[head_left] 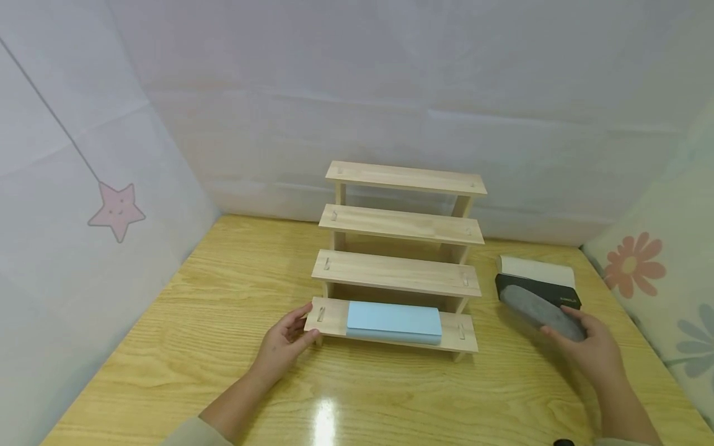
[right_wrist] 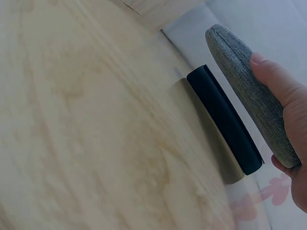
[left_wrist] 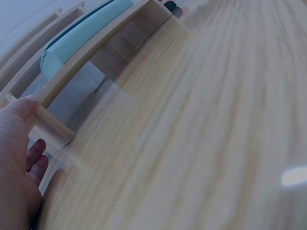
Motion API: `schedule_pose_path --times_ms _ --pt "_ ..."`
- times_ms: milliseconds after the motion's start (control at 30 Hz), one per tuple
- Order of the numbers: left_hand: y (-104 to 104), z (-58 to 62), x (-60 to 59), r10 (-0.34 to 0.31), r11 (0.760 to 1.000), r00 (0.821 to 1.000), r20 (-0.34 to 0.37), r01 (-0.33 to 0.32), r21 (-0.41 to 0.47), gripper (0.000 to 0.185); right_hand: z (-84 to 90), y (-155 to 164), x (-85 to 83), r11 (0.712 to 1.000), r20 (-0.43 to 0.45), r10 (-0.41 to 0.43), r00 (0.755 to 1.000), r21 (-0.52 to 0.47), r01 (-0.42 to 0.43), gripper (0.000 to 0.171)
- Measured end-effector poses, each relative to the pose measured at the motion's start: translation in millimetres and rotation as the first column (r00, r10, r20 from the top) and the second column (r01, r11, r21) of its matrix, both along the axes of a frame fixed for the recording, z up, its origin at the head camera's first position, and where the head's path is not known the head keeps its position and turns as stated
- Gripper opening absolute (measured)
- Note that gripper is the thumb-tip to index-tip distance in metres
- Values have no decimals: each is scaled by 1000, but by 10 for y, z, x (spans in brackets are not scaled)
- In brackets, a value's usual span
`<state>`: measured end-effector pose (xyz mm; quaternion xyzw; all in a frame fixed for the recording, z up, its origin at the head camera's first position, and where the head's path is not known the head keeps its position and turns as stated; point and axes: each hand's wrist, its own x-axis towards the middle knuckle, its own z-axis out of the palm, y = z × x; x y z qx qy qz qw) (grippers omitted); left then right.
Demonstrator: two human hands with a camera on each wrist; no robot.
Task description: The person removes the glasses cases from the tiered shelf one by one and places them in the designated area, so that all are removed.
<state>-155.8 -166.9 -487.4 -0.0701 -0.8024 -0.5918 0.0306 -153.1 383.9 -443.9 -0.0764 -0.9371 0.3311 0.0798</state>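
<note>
In the head view my left hand (head_left: 283, 342) holds the left end of the lowest step of a wooden stepped rack (head_left: 395, 271). Its thumb lies at the front corner, and the left wrist view shows other fingers below the board. A light blue glasses case (head_left: 393, 319) lies lengthwise on that lowest step. To the right of the rack, my right hand (head_left: 598, 352) grips a long grey fabric glasses case (head_left: 534, 310) by its near end. The right wrist view shows this case (right_wrist: 247, 88) held above the table, with the thumb along its side.
Behind the grey case, a black glasses case (head_left: 514, 284) and a cream one (head_left: 537, 271) lie side by side on the wood-grain table (head_left: 223, 297). Pale cloth walls (head_left: 357, 80) stand at the back and sides. A small dark object (head_left: 563, 442) shows at the bottom edge.
</note>
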Motion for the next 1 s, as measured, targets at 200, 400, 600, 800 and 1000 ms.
schedule_pose_path --times_ms 200,400,600,800,1000 --pt "3 4 9 2 1000 1000 -5 -2 -9 56 -57 1 7 1000 45 12 999 7 -12 81" --pt "-2 -3 6 -2 1000 1000 -5 2 -5 56 -120 12 5 1000 42 17 999 25 -18 79" --pt "2 13 7 1 1000 1000 -1 -1 -4 56 -215 35 2 999 9 23 1000 26 -23 76" --pt "12 40 17 1 1000 1000 -2 -1 7 56 -257 55 -8 999 37 25 999 39 -27 78" --pt "10 38 18 -6 1000 1000 -11 6 11 55 -276 66 -17 999 72 18 997 46 -21 81"
